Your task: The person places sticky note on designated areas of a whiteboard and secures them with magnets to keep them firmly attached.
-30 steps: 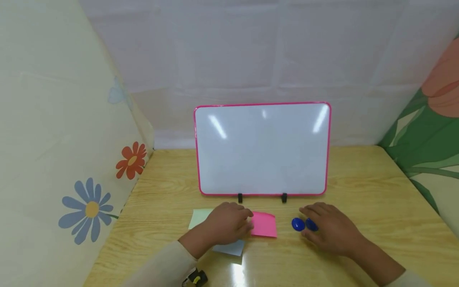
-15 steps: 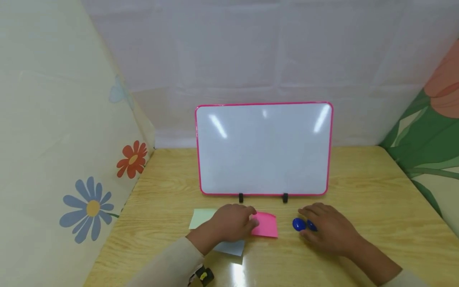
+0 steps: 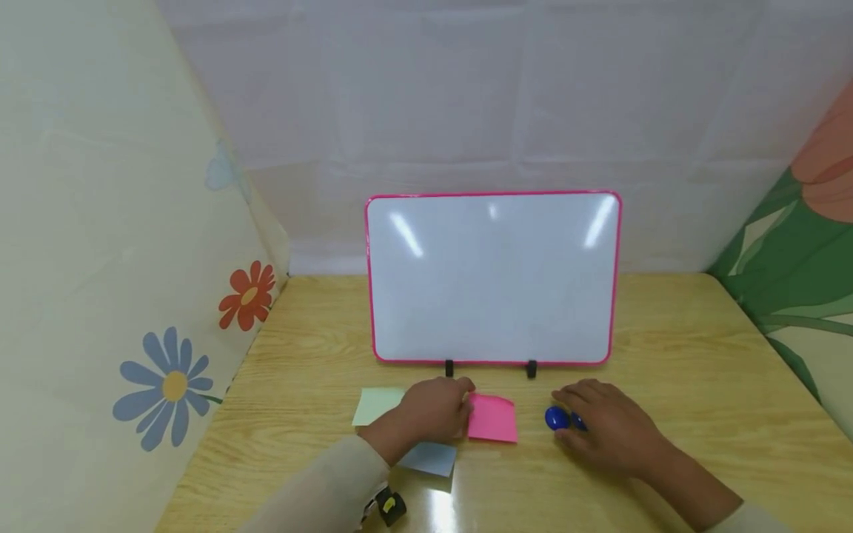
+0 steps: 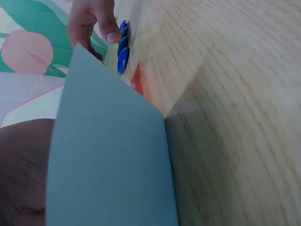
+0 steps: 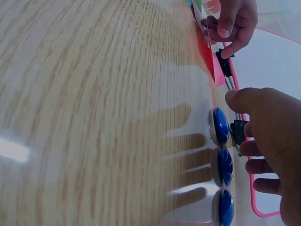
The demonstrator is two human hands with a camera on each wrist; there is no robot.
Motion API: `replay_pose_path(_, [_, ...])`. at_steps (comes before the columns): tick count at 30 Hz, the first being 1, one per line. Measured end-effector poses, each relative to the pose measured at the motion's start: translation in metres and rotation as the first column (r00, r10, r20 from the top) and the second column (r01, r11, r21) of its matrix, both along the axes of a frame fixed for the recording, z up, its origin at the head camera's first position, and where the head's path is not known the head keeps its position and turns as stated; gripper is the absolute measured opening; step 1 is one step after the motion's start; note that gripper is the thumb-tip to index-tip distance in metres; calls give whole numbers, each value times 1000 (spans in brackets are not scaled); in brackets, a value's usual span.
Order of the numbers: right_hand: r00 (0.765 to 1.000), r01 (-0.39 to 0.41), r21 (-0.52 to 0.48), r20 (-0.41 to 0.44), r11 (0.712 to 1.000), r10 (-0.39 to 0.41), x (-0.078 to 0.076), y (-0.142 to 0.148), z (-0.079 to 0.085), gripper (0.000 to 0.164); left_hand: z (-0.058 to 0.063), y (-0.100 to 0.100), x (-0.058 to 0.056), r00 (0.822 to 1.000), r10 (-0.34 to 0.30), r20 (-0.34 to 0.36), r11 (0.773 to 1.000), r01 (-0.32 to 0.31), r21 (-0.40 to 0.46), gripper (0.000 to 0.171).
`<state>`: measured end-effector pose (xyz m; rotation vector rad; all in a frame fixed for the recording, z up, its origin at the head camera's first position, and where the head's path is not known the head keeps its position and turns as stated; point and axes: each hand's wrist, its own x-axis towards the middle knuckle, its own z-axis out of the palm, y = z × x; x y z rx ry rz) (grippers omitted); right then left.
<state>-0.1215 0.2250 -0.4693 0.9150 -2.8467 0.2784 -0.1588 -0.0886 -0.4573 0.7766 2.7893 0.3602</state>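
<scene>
My left hand (image 3: 436, 409) hovers at the left edge of a pink sticky note (image 3: 493, 418), fingers loosely bent. In the right wrist view, its thumb and index finger are apart just above the pink note (image 5: 212, 66). Under that hand and forearm, a pale green note (image 3: 377, 405) and a light blue note (image 3: 429, 459) lie partly hidden. The blue note (image 4: 108, 150) fills much of the left wrist view, its edge lifted off the table. My right hand (image 3: 609, 426) spreads over several round blue magnets (image 3: 557, 418); the right wrist view shows its fingers apart above the magnets (image 5: 222, 167).
A whiteboard (image 3: 493, 277) with a pink frame stands upright behind the hands on black feet (image 3: 531, 369). The wooden table (image 3: 693, 348) meets a pale cloth backdrop (image 3: 426, 96). A flower-printed panel (image 3: 100, 222) borders the left side.
My left hand has shifted slightly right, and its fingertips have drawn back from over the pink note to its left edge. The right hand stays almost still over the magnets.
</scene>
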Motion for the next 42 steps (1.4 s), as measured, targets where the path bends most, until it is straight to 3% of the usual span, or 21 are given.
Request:
replay_pose_path(6, [1000,-1,1,0,1000,1,-1,0,-4,56,-8,5,-3,999,27,-45,999,-28,-27,12])
replay_pose_path(11, [1000,1,13,16,1000,-2,-2,-2,-4,58,-8,8,-3,995,62,-81,998,-64,-15,20])
replay_pose_path(20, [1000,12,4,12,1000,-12,-2,-5,-2,50,-12,11,-4,989,116,-86,993,-118,-17,11])
replay_pose_path(29, [999,39,15,17,999,-39,-4,-5,-2,43,-6,14,-2,986,130,-104,991,-131,0,13])
replay_pose_path(42, [999,18,-11,-42,1000,-18,-9,-7,-6,38,-10,13,-1,986,133,-104,991,-131,35,17])
